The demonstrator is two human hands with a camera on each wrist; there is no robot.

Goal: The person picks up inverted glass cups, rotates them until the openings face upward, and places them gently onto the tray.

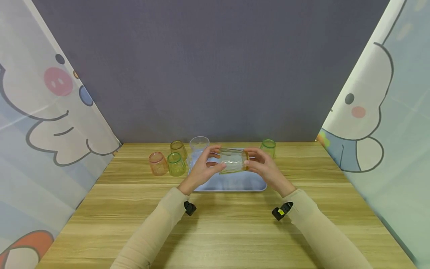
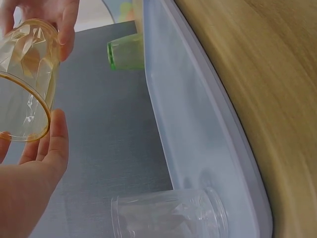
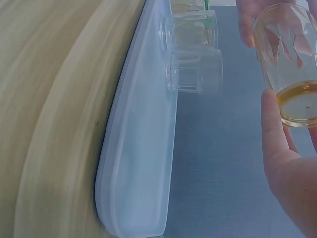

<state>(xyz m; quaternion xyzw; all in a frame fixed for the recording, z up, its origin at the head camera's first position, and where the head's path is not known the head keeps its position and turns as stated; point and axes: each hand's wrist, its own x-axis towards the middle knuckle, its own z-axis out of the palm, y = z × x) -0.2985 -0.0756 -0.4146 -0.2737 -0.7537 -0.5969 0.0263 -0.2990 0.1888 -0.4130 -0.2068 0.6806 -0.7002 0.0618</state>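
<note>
An amber-tinted drinking glass (image 1: 232,161) is held on its side above the tray (image 1: 231,184). My left hand (image 1: 205,167) grips its mouth end between thumb and fingers. At the other end, my right hand (image 1: 265,168) grips near the thick amber base. The left wrist view shows the glass's rim (image 2: 42,101) facing that hand; the right wrist view shows the base (image 3: 299,106) beside the right fingers. Clear glasses (image 3: 200,72) stand at the tray's left end, partly hidden by my left hand in the head view.
Left of the tray stand a pink glass (image 1: 158,164), a yellow-green glass (image 1: 176,165) and a brown glass (image 1: 178,148). A green glass (image 1: 268,147) is at the tray's back right. A grey panel (image 1: 215,74) rises behind the wooden table (image 1: 231,231), with printed curtains (image 1: 362,112) at both sides.
</note>
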